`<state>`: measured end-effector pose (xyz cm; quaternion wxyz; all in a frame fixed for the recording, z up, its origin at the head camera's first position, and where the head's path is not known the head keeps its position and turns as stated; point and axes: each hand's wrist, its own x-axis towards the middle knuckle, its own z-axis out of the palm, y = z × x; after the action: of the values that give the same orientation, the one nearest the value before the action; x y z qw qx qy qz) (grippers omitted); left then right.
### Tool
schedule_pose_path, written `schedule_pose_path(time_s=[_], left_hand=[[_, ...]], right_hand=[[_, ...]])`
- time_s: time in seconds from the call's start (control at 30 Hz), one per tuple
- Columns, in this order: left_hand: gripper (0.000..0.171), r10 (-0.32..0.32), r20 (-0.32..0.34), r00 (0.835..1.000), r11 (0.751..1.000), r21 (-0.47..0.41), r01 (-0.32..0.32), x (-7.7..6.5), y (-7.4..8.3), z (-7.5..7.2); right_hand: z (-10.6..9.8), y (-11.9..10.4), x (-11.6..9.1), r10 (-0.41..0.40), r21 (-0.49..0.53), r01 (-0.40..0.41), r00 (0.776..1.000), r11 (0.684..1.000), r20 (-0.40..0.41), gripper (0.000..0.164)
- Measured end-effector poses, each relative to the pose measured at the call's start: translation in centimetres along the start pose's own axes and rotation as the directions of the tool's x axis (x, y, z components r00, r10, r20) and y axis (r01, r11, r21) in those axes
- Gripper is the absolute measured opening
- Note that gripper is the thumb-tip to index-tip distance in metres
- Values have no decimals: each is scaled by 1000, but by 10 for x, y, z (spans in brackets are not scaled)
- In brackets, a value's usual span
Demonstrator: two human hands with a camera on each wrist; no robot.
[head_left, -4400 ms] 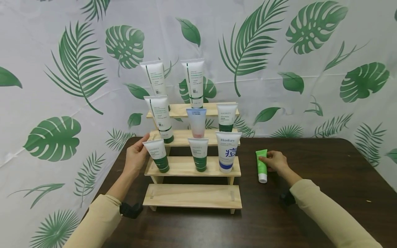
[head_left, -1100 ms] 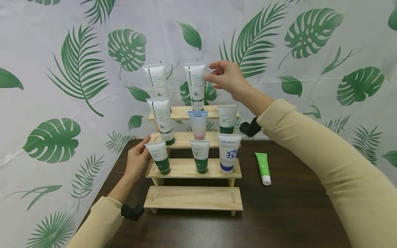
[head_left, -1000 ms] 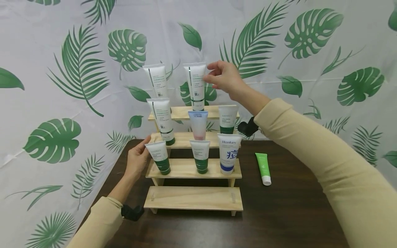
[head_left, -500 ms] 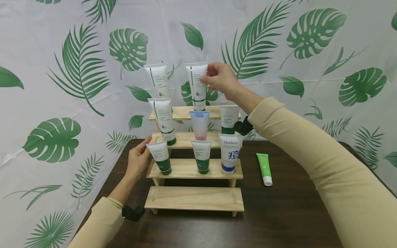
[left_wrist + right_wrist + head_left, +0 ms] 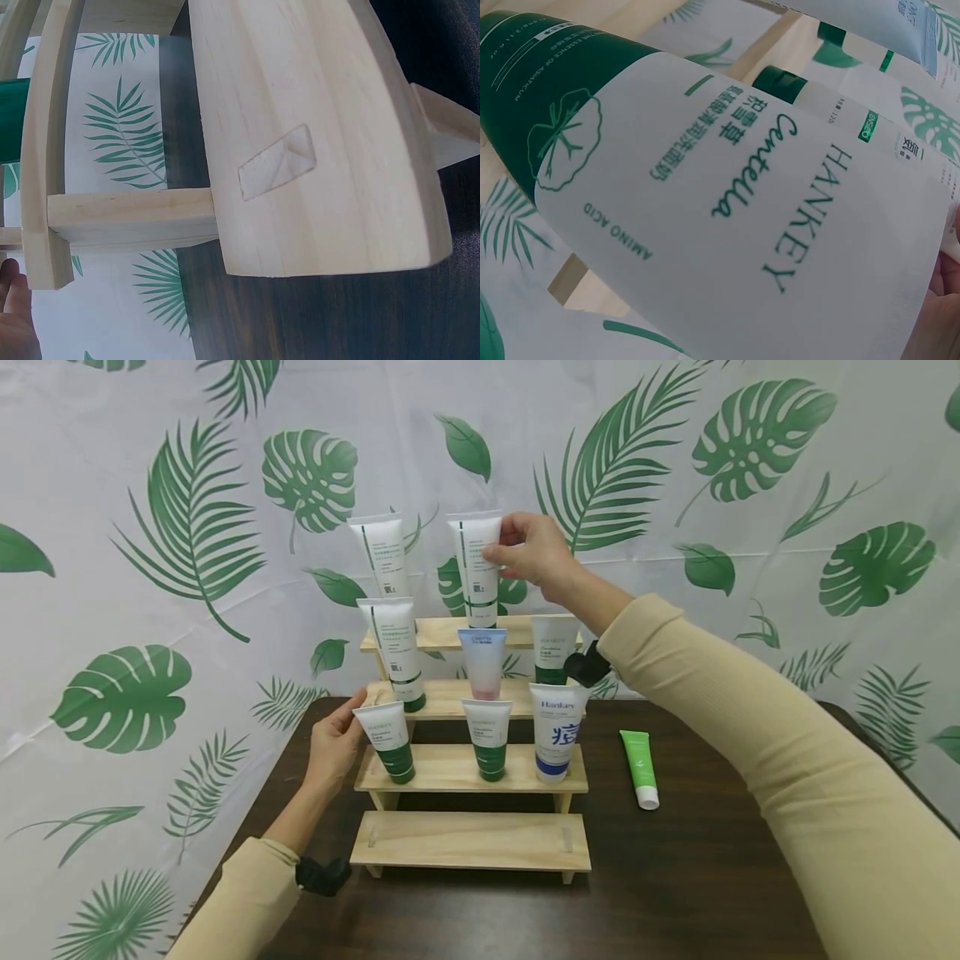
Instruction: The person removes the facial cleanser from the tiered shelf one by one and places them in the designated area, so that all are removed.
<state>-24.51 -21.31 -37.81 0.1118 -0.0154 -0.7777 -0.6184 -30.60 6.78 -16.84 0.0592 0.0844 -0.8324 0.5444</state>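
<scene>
My right hand pinches the upper right edge of a tall white squeeze tube on the rack's top tier, thumb in front and fingers behind. That tube stands cap down. My left hand holds the left end of the wooden display rack, fingertips at the tier second from the top; only part of this hand shows in the left wrist view. A small white-and-green tube, marked HANKEY, fills the right wrist view. A bright green tube with a white cap lies on the table.
Other tubes stand on the upper three tiers, among them a blue-and-pink one and a white one with blue print. The rack stands on a dark wooden table, before a leaf-patterned cloth.
My right hand has left the green tube on the table and moved up to the top tier. There its fingers have closed onto the white tube. My left hand stays at the rack.
</scene>
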Motion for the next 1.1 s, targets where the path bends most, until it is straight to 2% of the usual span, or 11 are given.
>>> schedule_pose_path(time_s=[0.57,0.87,1.1], left_hand=[[42,0,-8,1000,1000,-1,0,0,-2,1],[42,23,-20,1000,1000,-8,-23,0,0,2],[42,28,-25,999,1000,-5,-28,-1,1,2]], right_hand=[[-7,-3,-8,-63,-18,62,997,998,-50,30],[-31,-5,-17,-93,5,94,991,996,-101,29],[-57,2,-29,-103,7,106,981,994,-165,29]])
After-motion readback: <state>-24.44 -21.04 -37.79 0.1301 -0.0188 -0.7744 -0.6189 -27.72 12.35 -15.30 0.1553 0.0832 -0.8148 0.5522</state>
